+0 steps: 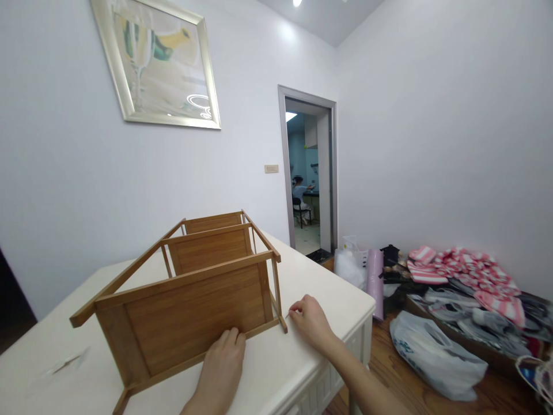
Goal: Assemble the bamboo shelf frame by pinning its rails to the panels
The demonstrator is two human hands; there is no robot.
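A small wooden shelf rack [196, 323] with several panels lies on its side on the white table [302, 276]. My left hand [222, 360] is at the lower rail of the nearest panel, its fingers bent over the rail. Just right of the rack's near leg end, my right hand [310, 320] is closed in a pinch. A tiny thin thing seems to show at its fingertips, too small to name. At the table's left lies a small clear plastic bag [65, 364] with something thin in it.
Right of the table, the wooden floor bears a white plastic bag [436, 354], a box of grey bagged goods [470, 320], pink striped cloth [470, 268] and a purple roll [375, 282]. Through the doorway [309, 178] a person sits on a chair. A framed picture [162, 63] hangs above.
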